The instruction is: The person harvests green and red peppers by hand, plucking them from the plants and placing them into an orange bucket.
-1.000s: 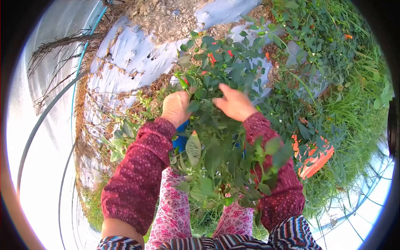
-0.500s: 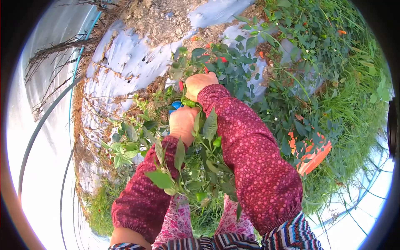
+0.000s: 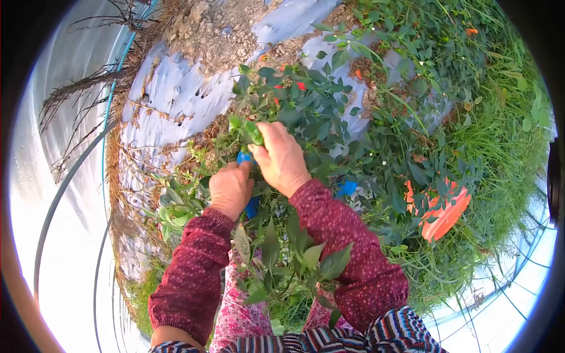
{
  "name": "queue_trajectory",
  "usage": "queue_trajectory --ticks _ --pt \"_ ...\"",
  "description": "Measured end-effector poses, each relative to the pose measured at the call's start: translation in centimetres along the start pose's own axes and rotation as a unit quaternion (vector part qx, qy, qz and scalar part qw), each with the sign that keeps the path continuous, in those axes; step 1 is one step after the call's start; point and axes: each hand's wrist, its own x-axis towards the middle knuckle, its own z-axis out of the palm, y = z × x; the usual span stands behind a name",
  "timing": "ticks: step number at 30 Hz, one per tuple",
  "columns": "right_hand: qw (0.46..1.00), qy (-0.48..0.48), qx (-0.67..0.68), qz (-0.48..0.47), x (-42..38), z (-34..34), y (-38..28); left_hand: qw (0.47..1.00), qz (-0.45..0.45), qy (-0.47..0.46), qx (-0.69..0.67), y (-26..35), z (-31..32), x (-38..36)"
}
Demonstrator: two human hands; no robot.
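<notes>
My right hand [image 3: 281,157] is closed with its fingertips on a green pepper [image 3: 253,133], just above the plant's leaves. Lower and to the left, my left hand [image 3: 231,187] is curled shut, knuckles up. Something blue [image 3: 243,157] shows at its fingertips, and more blue appears beside the palm; its kind is hidden by the fingers. The pepper plant [image 3: 294,247] spreads under both forearms, with large leaves between the sleeves. Red peppers [image 3: 301,86] hang among the foliage beyond my right hand.
An orange-red container [image 3: 446,217] sits partly behind leaves on the right. A blue piece [image 3: 347,188] shows under the right sleeve. Pale plastic mulch [image 3: 182,88] covers the soil at the left. Grass [image 3: 500,135] grows along the right, and a dark hose [image 3: 56,194] curves on the left.
Both hands have drawn back toward my body, the left one also shifting left. The green pepper now stands up at my right fingertips. The leaves between my forearms have dropped lower.
</notes>
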Motion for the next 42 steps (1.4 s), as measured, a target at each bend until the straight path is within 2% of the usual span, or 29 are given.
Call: queue_trajectory --ticks 2,4,5,6,7,8,9,10,11,12,13,14,15,16,17,18,19,21,23,24,26,28,30,32,33,35,36,38,42 --pt "0.998 0.032 0.025 -0.051 -1.1 0.2 -0.4 0.999 -0.031 -0.021 0.003 -0.7 -0.9 -0.4" --pt "0.999 0.001 0.043 -0.019 -2.0 -0.2 -0.5 0.997 -0.049 0.051 -0.017 -1.4 -2.1 -0.9" --pt "0.985 -0.017 0.163 0.048 -2.5 0.1 0.1 0.996 -0.067 0.041 -0.035 -1.7 -2.8 -1.1" --pt "0.952 -0.036 0.281 0.115 -3.0 0.2 0.3 0.997 -0.066 0.04 -0.031 -1.7 -3.5 -1.4" --pt "0.888 -0.05 0.422 0.175 -3.4 0.1 0.6 0.992 -0.087 0.05 -0.082 -1.6 -4.4 -1.8" --pt "0.886 -0.048 0.426 0.175 -3.7 -0.1 1.1 0.984 -0.108 0.06 -0.132 -1.6 -5.0 -2.0" --pt "0.868 -0.044 0.461 0.182 -4.1 -0.4 1.6 0.96 -0.162 0.016 -0.229 -2.2 -5.0 -2.2" --pt "0.847 -0.039 0.495 0.19 -4.4 -0.8 1.6 0.961 -0.162 0.012 -0.224 -2.0 -5.1 -2.6" --pt "0.837 -0.044 0.502 0.212 -4.7 -1.3 1.5 0.906 -0.145 0.034 -0.396 -1.7 -5.4 -3.0" --pt "0.834 -0.041 0.507 0.212 -4.9 -1.7 1.5 0.822 -0.123 0.054 -0.553 -1.3 -6.0 -3.3" --pt "0.832 -0.069 0.508 0.212 -5.2 -2.0 1.5 0.802 -0.099 0.029 -0.588 -0.3 -7.1 -3.6" --pt "0.83 -0.096 0.508 0.21 -5.3 -2.3 1.5 0.805 -0.097 0.029 -0.584 0.6 -7.3 -3.6" --pt "0.798 -0.098 0.565 0.188 -5.4 -2.4 1.2 0.827 -0.077 0.009 -0.557 1.3 -7.5 -3.6" --pt "0.796 -0.094 0.568 0.187 -5.8 -2.8 0.9 0.847 -0.058 -0.011 -0.529 2.0 -7.6 -3.6" --pt "0.768 -0.092 0.597 0.214 -6.1 -3.2 0.7 0.885 -0.057 -0.019 -0.461 2.5 -7.5 -3.4" --pt "0.738 -0.09 0.624 0.239 -6.3 -3.6 0.5 0.887 -0.057 -0.02 -0.458 3.2 -7.6 -3.1" --pt "0.798 -0.114 0.557 0.199 -6.5 -3.4 1.3 0.873 -0.06 -0.04 -0.482 4.1 -7.6 -2.7" --pt "0.797 -0.126 0.561 0.187 -7.0 -3.6 1.9 0.852 -0.052 -0.043 -0.518 4.9 -7.5 -2.6" --pt "0.795 -0.137 0.564 0.178 -7.5 -3.8 2.2 0.875 -0.05 -0.074 -0.477 4.8 -7.1 -2.5" --pt "0.808 -0.118 0.549 0.179 -7.9 -3.8 2.4 0.893 -0.047 -0.104 -0.435 5.1 -6.9 -2.5" --pt "0.819 -0.089 0.535 0.187 -8.9 -4.1 3.0 0.886 -0.033 -0.097 -0.453 6.4 -7.1 -2.8" --pt "0.857 -0.114 0.473 0.172 -10.1 -4.7 3.7 0.878 -0.016 -0.092 -0.469 7.4 -6.6 -2.9" --pt "0.862 -0.106 0.473 0.148 -10.7 -5.0 4.4 0.895 -0.007 -0.14 -0.423 6.6 -6.2 -3.1" --pt "0.873 -0.149 0.437 0.156 -11.2 -5.6 4.6 0.891 0.03 -0.125 -0.435 7.5 -6.3 -3.2" --pt "0.873 -0.144 0.437 0.16 -11.2 -6.3 4.6 0.932 0.047 -0.128 -0.335 8.3 -7.2 -3.2" --pt "0.929 -0.177 0.277 0.171 -11.2 -7.8 4.4 0.973 0.109 -0.11 -0.169 9.7 -7.8 -3.1" --pt "0.93 -0.172 0.276 0.173 -11.3 -8.1 4.6 0.973 0.114 -0.112 -0.168 10.2 -7.5 -3.0" --pt "0.95 -0.178 0.159 0.201 -11.6 -8.4 4.8 0.977 0.203 -0.069 -0.005 11.1 -7.1 -3.0" --pt "0.945 -0.176 0.133 0.243 -12.7 -9.9 5.0 0.971 0.222 -0.055 0.073 13.4 -6.9 -2.6"
